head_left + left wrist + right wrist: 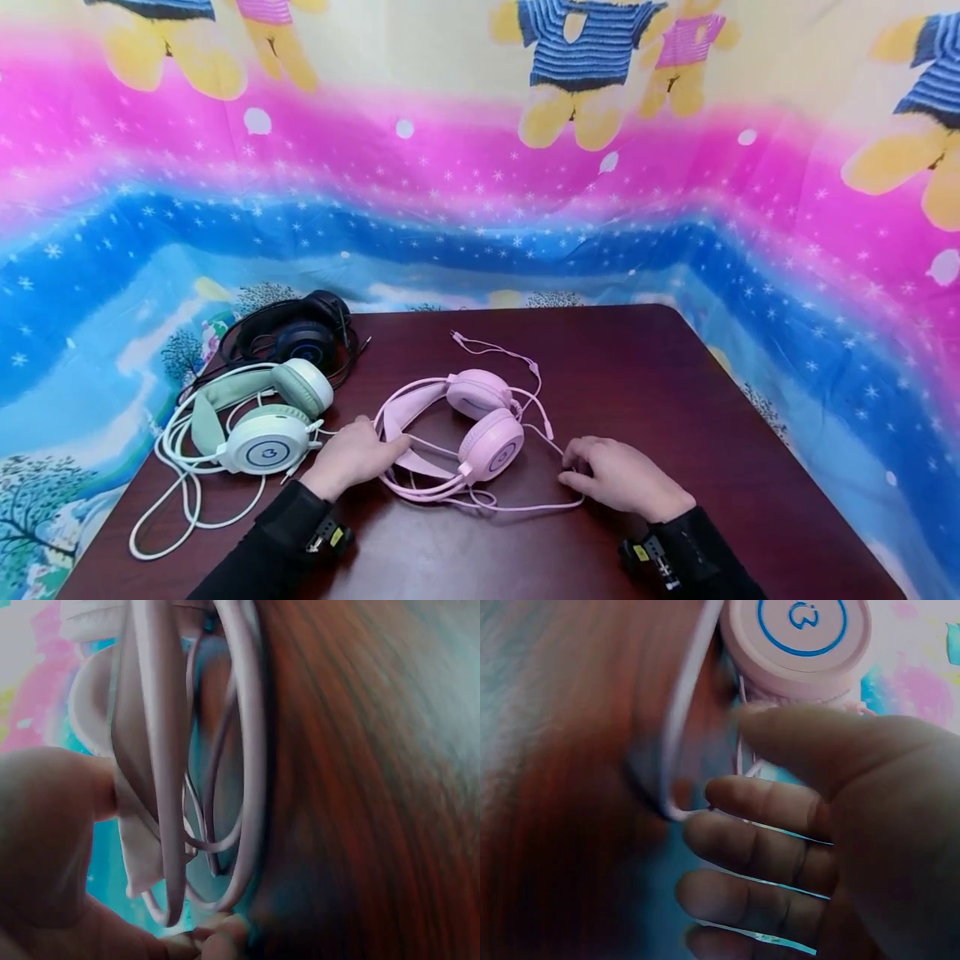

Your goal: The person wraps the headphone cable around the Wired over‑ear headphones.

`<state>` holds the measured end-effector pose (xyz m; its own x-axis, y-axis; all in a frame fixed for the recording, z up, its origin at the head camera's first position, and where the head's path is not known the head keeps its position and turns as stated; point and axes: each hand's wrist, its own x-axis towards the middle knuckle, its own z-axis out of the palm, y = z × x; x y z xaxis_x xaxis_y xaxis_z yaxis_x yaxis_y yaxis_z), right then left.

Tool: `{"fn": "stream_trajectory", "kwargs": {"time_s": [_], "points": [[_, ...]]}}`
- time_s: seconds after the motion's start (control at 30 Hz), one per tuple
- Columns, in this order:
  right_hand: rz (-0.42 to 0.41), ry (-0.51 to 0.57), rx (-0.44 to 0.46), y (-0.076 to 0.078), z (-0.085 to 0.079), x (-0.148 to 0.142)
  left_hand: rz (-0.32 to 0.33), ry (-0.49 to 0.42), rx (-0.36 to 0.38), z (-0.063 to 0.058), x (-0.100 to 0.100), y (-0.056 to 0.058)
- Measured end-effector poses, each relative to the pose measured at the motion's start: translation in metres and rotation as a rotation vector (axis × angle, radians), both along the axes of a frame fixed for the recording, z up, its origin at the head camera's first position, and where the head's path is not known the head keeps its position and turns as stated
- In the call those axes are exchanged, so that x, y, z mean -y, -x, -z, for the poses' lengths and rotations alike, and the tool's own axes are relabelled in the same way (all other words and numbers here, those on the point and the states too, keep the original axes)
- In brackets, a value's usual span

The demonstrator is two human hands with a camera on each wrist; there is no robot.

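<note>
Pink headphones (491, 446) lie on the table with their ear cups toward the right. My left hand (356, 457) holds the headband (146, 802), its thumb on the inner pad and its fingers at the outer bands. A thin pink cable (525, 507) runs from the headphones and loops beside my right hand (626, 479). In the right wrist view that hand's fingers (742, 844) are loosely bent and apart, with the cable (676, 742) right at the index fingertip. One pink ear cup (802, 637) shows above the thumb.
White-and-green headphones (266, 448) with a coiled white cable (197, 508) lie left of my left hand. Behind them are black headphones (303, 342). The pink plug end (456, 336) lies toward the table's back edge. A patterned cloth (465, 183) hangs around the table (615, 358).
</note>
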<state>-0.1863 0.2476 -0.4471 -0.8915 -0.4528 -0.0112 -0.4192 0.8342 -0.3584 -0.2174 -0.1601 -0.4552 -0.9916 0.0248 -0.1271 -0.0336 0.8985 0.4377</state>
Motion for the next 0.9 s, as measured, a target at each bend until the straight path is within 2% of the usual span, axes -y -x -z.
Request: {"fn": "stream_trajectory", "kwargs": {"time_s": [0.1, 0.13, 0.23, 0.33, 0.53, 0.63, 0.8, 0.9], "points": [[0.005, 0.006, -0.028, 0.000, 0.001, 0.000, -0.033, -0.101, 0.029, -0.003, 0.002, 0.000], [0.021, 0.008, -0.032, 0.000, 0.001, 0.000, -0.051, -0.145, 0.051, -0.009, 0.000, -0.002], [0.085, -0.006, -0.021, 0.000, 0.002, 0.001, -0.093, -0.283, 0.054, -0.014, -0.004, -0.005], [0.121, -0.025, -0.012, 0.000, 0.004, 0.001, -0.133, -0.493, 0.066, -0.017, -0.011, -0.008], [0.131, -0.049, -0.028, 0.000, 0.006, 0.000, -0.165, -1.080, 0.154, -0.018, -0.023, -0.008], [0.133, -0.036, -0.037, 0.000, 0.006, 0.000, -0.198, -1.285, 0.178, -0.020, -0.027, -0.008], [0.140, 0.029, -0.105, 0.001, 0.004, 0.001, -0.276, -1.420, 0.137, -0.024, -0.030, -0.005], [0.142, 0.062, -0.172, 0.002, 0.005, 0.003, -0.328, -1.431, 0.118, -0.023, -0.029, -0.005]]}}
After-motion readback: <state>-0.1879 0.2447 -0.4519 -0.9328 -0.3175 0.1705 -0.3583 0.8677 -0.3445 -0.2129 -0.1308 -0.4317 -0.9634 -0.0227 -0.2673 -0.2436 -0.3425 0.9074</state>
